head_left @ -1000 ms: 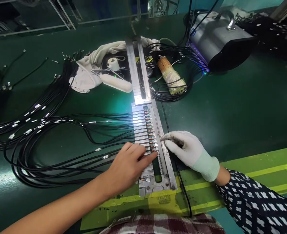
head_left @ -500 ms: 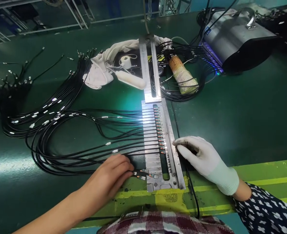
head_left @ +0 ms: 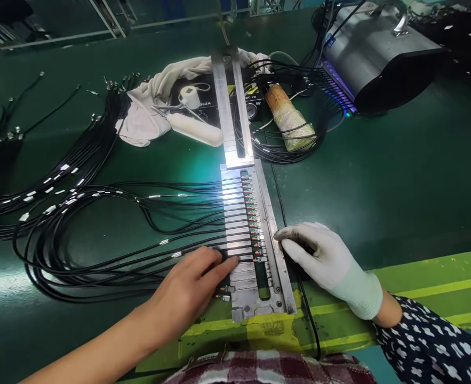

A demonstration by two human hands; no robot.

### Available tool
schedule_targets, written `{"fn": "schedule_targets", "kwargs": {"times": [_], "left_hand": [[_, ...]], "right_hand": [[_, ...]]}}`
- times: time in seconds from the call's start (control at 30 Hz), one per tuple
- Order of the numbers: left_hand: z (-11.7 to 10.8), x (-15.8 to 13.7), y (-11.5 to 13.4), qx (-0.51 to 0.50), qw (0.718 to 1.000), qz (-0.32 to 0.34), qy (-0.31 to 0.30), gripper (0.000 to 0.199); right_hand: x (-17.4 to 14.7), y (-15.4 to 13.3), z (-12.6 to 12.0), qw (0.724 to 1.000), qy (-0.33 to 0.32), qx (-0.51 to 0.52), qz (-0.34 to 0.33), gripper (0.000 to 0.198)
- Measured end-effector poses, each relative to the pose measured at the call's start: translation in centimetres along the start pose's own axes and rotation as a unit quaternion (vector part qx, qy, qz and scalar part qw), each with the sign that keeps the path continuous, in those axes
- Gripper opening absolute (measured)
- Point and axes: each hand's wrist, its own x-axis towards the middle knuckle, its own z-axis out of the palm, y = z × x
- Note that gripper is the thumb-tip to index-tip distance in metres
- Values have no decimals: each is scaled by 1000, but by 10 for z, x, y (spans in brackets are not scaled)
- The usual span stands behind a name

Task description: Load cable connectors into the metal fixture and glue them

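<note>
A slotted metal jig [head_left: 239, 280] lies on the bench, with a row of black cables [head_left: 203, 234] laid across its grooves. Their small metal terminals [head_left: 255, 216] line up over the long slot. My bare left hand [head_left: 195, 280] is closed around cables at the jig's left edge, one fingertip on the lowest seated cable. Loose cable ends [head_left: 224, 294] stick out below that hand. My right hand [head_left: 323, 258], in a white glove with dirty fingertips, pinches the jig's right-hand rail between thumb and fingers. The palm side of my left hand is hidden.
Beyond the jig is a second metal slotted plate [head_left: 231, 144], with a black device [head_left: 207, 109] and white cloth [head_left: 139, 125] behind. A wrapped wooden-handled tool [head_left: 293, 122] lies right of it. A silver machine [head_left: 375, 58] glows purple at far right. Cable bundles [head_left: 51, 208] spread left.
My left hand has moved up and right along the jig, and one more cable now lies in a groove below the others. My right hand stays at the rail. The view has shifted slightly.
</note>
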Motion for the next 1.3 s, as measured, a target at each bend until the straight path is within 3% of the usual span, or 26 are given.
{"fn": "schedule_targets", "kwargs": {"times": [0.27,0.43,0.57,0.73,0.87,1.03,1.13,1.3], "left_hand": [[-4,-1,2,3,999,34,-21,45],[-1,2,-3,-31,998,39,-24,36],[4,-5,-4,28,999,16,5,37],[5,-15,-1,82,995,-7,-55,47],[-9,-17,0,12,998,-33,-54,46],[-21,-32,2,-41,991,-116,-51,18],[-20,-40,5,-54,986,-149,-54,13],[-14,-34,10,-68,993,-94,-3,21]], "right_hand": [[1,0,-1,1000,3,3,-3,12],[1,0,-1,1000,3,1,-2,12],[2,-1,-2,1000,-2,5,0,13],[3,-2,-2,1000,0,-2,1,14],[-1,-2,-1,1000,1,-7,-6,14],[-8,-1,0,1000,-8,-4,-14,14],[-8,-1,1,1000,-6,-7,-11,13],[-5,-2,1,1000,-9,-5,-11,15]]}}
